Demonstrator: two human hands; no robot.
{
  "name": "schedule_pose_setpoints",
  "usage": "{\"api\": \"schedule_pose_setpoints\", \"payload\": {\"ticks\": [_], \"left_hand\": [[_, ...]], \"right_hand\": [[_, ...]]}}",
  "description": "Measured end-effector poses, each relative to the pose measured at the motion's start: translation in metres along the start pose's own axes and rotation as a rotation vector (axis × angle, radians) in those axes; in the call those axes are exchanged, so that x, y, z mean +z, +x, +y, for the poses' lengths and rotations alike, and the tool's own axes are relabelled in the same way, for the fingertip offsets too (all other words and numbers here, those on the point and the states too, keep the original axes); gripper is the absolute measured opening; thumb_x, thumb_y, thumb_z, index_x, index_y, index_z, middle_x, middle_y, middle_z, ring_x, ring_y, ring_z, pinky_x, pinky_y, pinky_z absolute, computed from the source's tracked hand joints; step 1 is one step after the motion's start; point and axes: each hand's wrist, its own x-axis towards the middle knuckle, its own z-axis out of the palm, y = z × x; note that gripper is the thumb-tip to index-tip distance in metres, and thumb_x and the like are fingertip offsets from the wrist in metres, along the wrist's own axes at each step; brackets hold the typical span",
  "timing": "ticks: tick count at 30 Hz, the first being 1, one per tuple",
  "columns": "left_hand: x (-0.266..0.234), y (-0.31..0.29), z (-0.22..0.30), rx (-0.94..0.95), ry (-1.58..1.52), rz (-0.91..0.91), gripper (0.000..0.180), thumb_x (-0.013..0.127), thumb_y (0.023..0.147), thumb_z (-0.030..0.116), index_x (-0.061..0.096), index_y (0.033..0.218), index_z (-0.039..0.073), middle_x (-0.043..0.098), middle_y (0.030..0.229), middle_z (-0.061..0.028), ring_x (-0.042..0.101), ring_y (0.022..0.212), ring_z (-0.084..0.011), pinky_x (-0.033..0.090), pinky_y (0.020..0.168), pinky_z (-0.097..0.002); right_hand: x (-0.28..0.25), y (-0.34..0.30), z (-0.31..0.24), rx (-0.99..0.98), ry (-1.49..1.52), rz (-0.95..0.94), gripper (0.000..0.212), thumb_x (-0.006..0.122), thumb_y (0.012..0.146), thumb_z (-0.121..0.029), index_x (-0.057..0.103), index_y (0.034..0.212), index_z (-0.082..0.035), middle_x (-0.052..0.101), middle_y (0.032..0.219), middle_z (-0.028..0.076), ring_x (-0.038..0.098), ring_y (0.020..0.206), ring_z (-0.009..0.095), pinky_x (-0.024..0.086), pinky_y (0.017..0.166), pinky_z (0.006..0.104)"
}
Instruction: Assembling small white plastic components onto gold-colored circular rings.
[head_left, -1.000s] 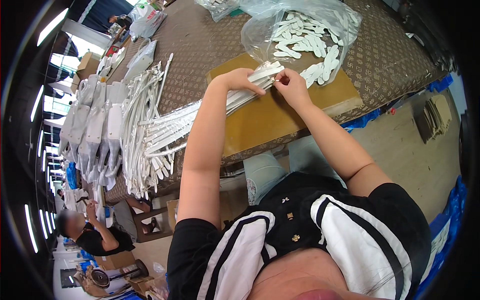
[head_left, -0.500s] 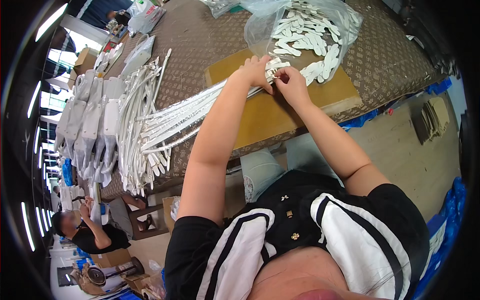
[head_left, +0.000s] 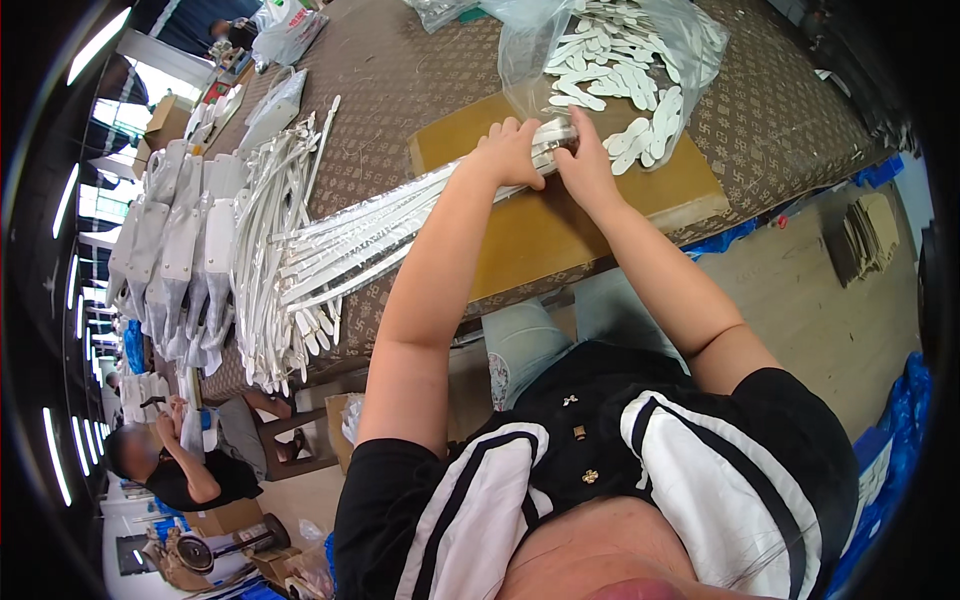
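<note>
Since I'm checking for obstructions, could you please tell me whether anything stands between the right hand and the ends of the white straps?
Nothing visible does: the right hand is at the ends of the white straps, which the left hand grips. The clear bag lies beyond them.

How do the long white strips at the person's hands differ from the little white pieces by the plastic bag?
The long strips are narrow; the little pieces are short with rounded ends.
The long strips lie gathered lengthwise; the little pieces lie heaped at many angles by the plastic bag.
The left hand holds the long strips, while the little pieces lie unheld.
Both are white.
</note>
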Motion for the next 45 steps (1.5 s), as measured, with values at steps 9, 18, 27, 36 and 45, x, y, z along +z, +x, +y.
{"api": "schedule_pose_setpoints", "payload": {"ticks": [9,18,27,36,45], "left_hand": [[0.003,-0.005,-0.003,0.027,0.013,0.104,0.075,0.077,0.057,0.027,0.041,0.119,0.004,0.05,0.114,-0.0173,0.046,0.11,-0.0359,0.041,0.093,-0.0414],[0.017,-0.005,0.0,0.003,0.018,0.185,0.071,0.076,0.057,0.025,0.043,0.115,0.003,0.051,0.113,-0.0169,0.048,0.108,-0.0338,0.042,0.091,-0.0413],[0.018,-0.017,0.002,-0.006,0.037,0.331,0.072,0.074,0.057,0.022,0.04,0.119,0.005,0.052,0.111,-0.0133,0.05,0.105,-0.0313,0.042,0.087,-0.0407],[0.024,-0.025,0.0,0.07,-0.023,0.478,0.067,0.07,0.06,0.023,0.043,0.12,0.007,0.054,0.113,-0.0112,0.051,0.104,-0.0314,0.042,0.087,-0.0418],[0.026,-0.007,-0.021,0.029,-0.053,0.341,0.056,0.072,0.06,0.025,0.05,0.107,0.003,0.053,0.107,-0.0137,0.051,0.102,-0.0315,0.043,0.086,-0.04]], "right_hand": [[-0.011,-0.002,-0.029,-0.103,-0.096,-0.336,0.069,0.044,0.073,0.003,0.027,0.139,-0.008,0.048,0.126,0.02,0.053,0.11,0.03,0.041,0.092,0.0332],[-0.005,0.007,0.004,-0.126,0.256,-0.247,0.076,0.041,0.071,0.008,0.017,0.142,-0.008,0.042,0.131,0.024,0.041,0.123,0.033,0.033,0.102,0.0341],[-0.002,0.006,-0.01,-0.109,-0.185,-0.208,0.068,0.048,0.074,-0.002,0.023,0.137,0.002,0.047,0.12,0.027,0.047,0.111,0.038,0.034,0.098,0.0381],[-0.001,0.01,-0.008,-0.137,-0.062,-0.337,0.062,0.044,0.082,-0.012,0.021,0.139,-0.001,0.035,0.134,0.027,0.035,0.125,0.036,0.025,0.106,0.0392],[0.01,0.005,-0.002,-0.331,-0.463,-0.391,0.065,0.043,0.093,-0.033,0.019,0.137,0.008,0.024,0.141,0.026,0.027,0.13,0.035,0.021,0.108,0.0386]]}}
